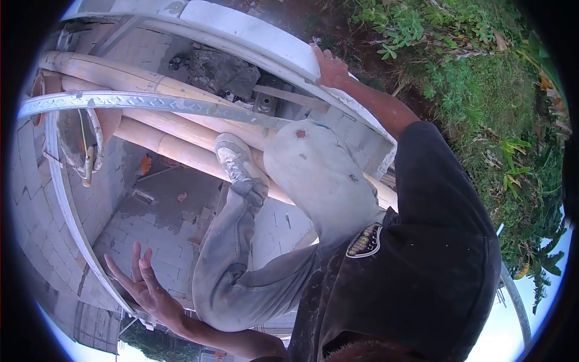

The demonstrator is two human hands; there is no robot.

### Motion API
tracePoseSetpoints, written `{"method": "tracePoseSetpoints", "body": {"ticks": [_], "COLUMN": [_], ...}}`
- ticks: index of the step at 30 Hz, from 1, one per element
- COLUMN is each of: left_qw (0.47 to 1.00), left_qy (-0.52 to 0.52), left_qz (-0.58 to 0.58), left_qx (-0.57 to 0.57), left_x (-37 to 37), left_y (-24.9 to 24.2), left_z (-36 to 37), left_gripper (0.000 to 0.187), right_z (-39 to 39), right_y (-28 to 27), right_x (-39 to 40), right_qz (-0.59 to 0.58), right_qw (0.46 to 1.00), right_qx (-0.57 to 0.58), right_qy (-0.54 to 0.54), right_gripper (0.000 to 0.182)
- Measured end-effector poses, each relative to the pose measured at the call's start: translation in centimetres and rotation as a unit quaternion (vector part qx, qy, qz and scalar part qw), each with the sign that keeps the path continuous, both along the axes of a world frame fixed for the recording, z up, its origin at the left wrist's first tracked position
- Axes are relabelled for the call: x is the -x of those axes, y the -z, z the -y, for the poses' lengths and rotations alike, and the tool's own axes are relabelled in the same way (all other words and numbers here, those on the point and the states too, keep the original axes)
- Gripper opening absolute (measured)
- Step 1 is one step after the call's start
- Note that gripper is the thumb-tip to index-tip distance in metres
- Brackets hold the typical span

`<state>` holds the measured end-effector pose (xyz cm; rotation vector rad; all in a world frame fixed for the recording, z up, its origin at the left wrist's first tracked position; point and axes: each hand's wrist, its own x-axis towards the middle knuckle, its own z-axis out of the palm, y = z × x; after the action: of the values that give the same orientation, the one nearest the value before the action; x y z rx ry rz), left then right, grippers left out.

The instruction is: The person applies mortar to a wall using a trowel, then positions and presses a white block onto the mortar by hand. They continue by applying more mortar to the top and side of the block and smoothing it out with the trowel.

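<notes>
Right hand (332, 67): set against the near end of a white slab (250, 33), fingers bent at its edge. Whether they grip it or merely rest there cannot be told, since the fingertips are partly hidden. Left hand (152, 297): fingers spread well apart and holding nothing, raised just beside a long metal strip (81, 226) in the view.

The white slab lies along the top of the wall edge, its outer side towards bare earth and green plants (476, 90). A second metal strip (163, 102), with a pattern pressed into its face, crosses in front of several bamboo poles (175, 151). A grey shoe (232, 154) is placed at the poles. The trousers (259, 289) are grey and dusty, the paler knee marked by small holes.

Markings: one item noted — a dark badge (364, 241) with a pale border on the black shirt (422, 259). It bears yellowish lettering, too small and too turned to be read.

At the left, a container (110, 123) sits by the poles, with a short wooden handle (88, 166) hanging beside it. Below are grey block walls (36, 181) and a stained floor (166, 202) — an orange scrap (146, 164) shows near the poles. A dark, crumpled heap (223, 72) lies between the poles and the slab.
</notes>
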<state>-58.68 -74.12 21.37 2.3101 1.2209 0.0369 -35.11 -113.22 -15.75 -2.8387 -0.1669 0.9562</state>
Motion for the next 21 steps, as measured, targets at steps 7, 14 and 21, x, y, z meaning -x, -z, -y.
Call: {"method": "tracePoseSetpoints", "body": {"ticks": [7, 14, 21], "left_qw": [0.998, 0.994, 0.992], "left_qy": [-0.011, -0.025, -0.042], "left_qz": [0.050, 0.066, 0.074], "left_qx": [0.046, 0.080, 0.093], "left_x": [-0.2, -1.1, -1.3], "left_y": [-0.7, -1.0, -1.0], "left_z": [-0.2, 0.4, 0.5], "left_gripper": [0.069, 0.069, 0.070], "right_z": [0.4, -0.2, -3.2], "right_y": [0.7, 0.4, -0.4], "right_x": [0.4, 0.7, -0.1], "right_qz": [0.018, 0.030, 0.094], "right_qw": [0.999, 0.999, 0.994], "right_qx": [-0.030, -0.014, -0.045], "right_qy": [0.007, 0.020, -0.031], "right_gripper": [0.115, 0.116, 0.118]}}
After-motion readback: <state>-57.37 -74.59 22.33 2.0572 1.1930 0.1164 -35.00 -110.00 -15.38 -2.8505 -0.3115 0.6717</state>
